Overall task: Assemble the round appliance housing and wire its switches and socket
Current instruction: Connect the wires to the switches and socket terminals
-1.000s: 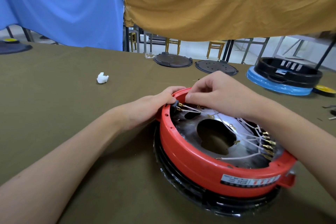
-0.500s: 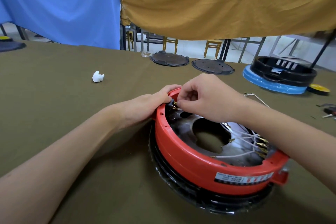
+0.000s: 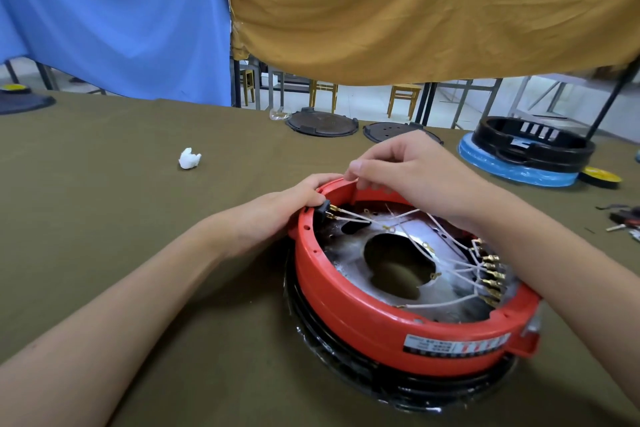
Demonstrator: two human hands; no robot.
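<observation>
i see my left hand [image 3: 277, 215] at the far-left rim of the round red plastic housing [image 3: 363, 308], and this housing sits on a black ring base wrapped in clear film [image 3: 349, 367] on the olive-green cloth table [image 3: 104, 218], directly under both hands. the left fingers are closed around the rim, with the thumb pressing on a small black switch block [image 3: 321, 212] that is set in the wall there. two brass terminals [image 3: 334, 211] come out of this block toward the inside, and thin white wires [image 3: 367, 218] run from them across the grey metal plate with a big hole [image 3: 394, 263].

my right hand [image 3: 412, 177] is above the far rim, just beside the left hand. its fingers are curled together in a pinch, and i think they hold a thin white wire, but i cannot tell this for sure. below the right wrist a row of brass connectors [image 3: 491, 274] stands at the inner wall.

far to the left of the left hand lies a small white crumpled piece [image 3: 189, 159]. behind the right hand are two dark round lids [image 3: 322, 122], and further right a black round housing on a blue base [image 3: 530, 152].
</observation>
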